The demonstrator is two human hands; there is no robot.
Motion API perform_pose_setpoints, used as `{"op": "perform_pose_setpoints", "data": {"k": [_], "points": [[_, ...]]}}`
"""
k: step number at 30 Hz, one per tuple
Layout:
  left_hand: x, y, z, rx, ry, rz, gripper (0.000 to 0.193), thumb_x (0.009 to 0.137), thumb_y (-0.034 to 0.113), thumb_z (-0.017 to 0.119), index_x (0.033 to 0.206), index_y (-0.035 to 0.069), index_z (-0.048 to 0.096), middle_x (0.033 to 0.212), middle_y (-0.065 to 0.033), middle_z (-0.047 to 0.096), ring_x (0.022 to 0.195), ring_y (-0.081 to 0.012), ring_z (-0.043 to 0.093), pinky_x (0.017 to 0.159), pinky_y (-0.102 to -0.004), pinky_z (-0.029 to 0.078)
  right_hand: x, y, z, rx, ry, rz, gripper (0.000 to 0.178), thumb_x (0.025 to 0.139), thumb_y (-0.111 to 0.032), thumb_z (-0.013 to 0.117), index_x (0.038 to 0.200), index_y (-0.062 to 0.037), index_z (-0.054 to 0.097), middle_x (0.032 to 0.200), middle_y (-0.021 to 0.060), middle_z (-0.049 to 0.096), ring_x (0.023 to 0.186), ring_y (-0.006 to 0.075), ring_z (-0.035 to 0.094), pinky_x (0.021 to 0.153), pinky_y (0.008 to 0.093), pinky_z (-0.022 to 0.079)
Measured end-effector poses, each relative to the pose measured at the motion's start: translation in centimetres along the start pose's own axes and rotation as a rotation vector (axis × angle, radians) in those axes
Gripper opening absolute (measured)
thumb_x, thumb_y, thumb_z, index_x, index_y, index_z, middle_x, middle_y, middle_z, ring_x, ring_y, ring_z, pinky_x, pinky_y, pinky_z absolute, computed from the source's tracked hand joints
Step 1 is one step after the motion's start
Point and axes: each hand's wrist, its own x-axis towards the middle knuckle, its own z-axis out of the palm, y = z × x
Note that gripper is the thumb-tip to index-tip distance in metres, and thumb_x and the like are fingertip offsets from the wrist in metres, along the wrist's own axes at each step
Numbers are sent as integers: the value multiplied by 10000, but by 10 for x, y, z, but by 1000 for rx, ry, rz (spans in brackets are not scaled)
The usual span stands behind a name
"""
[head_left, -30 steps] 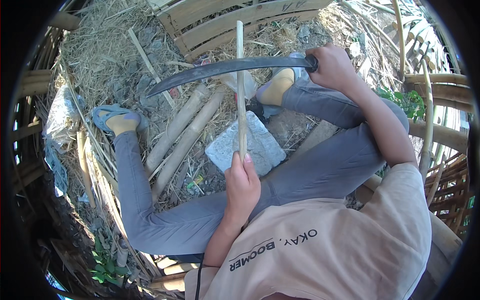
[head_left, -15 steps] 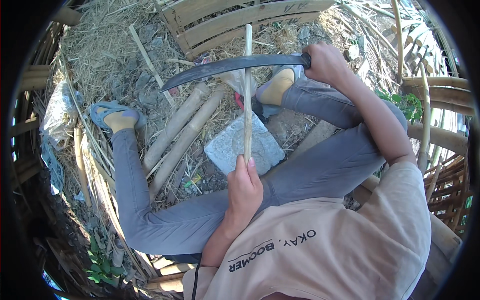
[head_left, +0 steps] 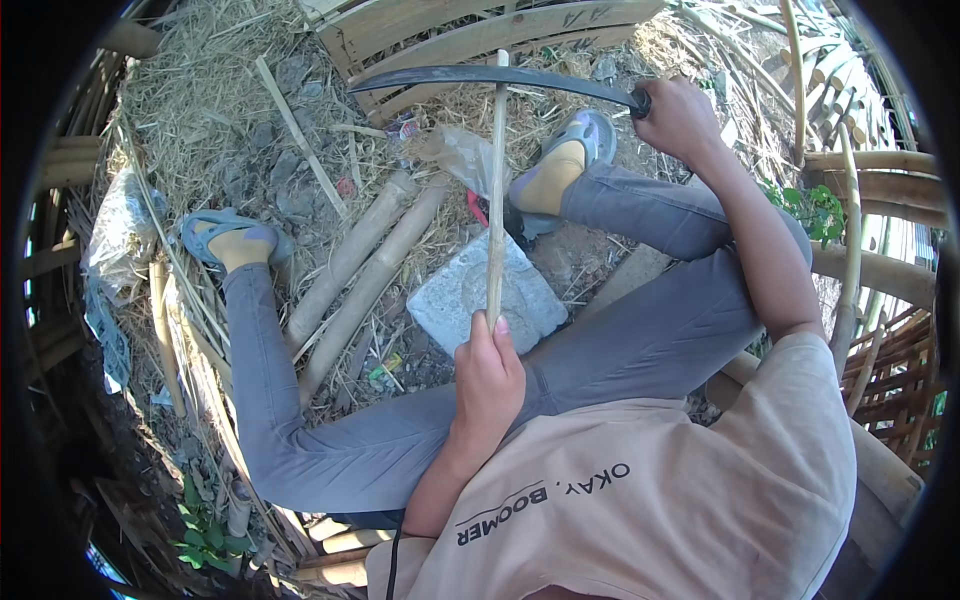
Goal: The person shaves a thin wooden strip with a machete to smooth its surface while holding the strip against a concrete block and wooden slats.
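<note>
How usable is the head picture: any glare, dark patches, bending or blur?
Head view: sunlight bleaches the bamboo poles at upper right; the lower-left edge sinks into shadow; black corners surround the fisheye circle, and the crate slats bow near the top; machete and stick look reasonably sharp.

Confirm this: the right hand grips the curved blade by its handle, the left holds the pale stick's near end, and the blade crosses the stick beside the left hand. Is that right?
Not quite: in the head view, the curved blade crosses the pale stick near its far tip, well away from the left hand. The rest is right.
</note>
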Motion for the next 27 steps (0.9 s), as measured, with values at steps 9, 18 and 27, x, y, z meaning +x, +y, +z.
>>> {"op": "perform_pose_setpoints", "data": {"k": [9, 18, 27], "points": [[7, -17, -16, -566, -110, -172, 350, 1104, 352, 328, 1130, 57, 514, 666, 20, 445, 491, -41, 344, 455, -220, 314, -26, -62, -8, 112, -69, -228, 352, 630, -155, 648, 951, -52, 745, 734, 198, 689, 715, 383, 686, 690, 458, 560], [17, -9, -37, -1077, -261, -425, 297, 1107, 345, 325, 1156, 103, 489, 742, 32, 419, 525, -8, 300, 424, -160, 252, -30, -66, -7, 140, -135, -226, 313, 618, -165, 677, 907, -63, 741, 706, 225, 645, 717, 406, 658, 683, 477, 536], [10, -8, -23, -776, -157, -348, 294, 1087, 353, 418, 957, 96, 478, 630, 61, 355, 489, -13, 305, 418, -183, 256, -41, -85, -15, 99, -206, -341, 261, 710, -244, 707, 899, -70, 750, 749, 184, 690, 743, 362, 695, 700, 451, 567]]}}
